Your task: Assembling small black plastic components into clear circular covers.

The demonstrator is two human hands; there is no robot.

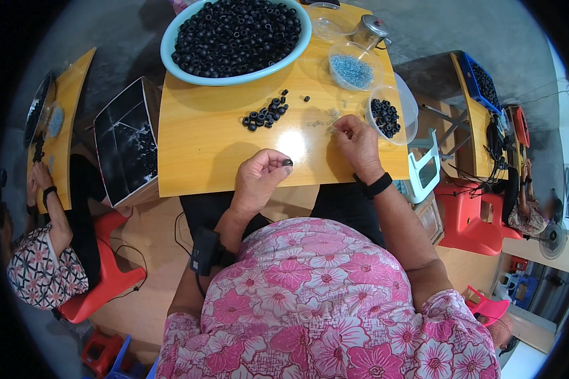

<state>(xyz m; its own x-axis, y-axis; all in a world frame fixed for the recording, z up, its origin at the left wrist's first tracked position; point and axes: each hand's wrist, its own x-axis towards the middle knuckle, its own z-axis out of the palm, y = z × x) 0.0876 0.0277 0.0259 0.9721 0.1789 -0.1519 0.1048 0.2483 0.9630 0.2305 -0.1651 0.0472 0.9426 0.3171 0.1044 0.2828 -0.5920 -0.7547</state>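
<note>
My left hand (259,180) is at the near edge of the table, thumb and forefinger pinched on a small black ring-shaped part (287,162). To its right, my right hand (359,146) reaches down to the tabletop with its fingers pinched together. The fingertips touch or hover beside a few loose small shiny pieces (332,115); whether one is between them is too small to tell. A loose group of black parts (273,112) lies ahead of my left hand. Beside my right hand stands a clear tub of black parts (385,117).
A large pale-blue basin (164,47) heaped with black parts stands at the back of the table (199,148). Behind my right hand are a clear tub of bluish small pieces (353,71) and a metal canister (370,30). A lined carton (123,148) stands left; other people work at both sides.
</note>
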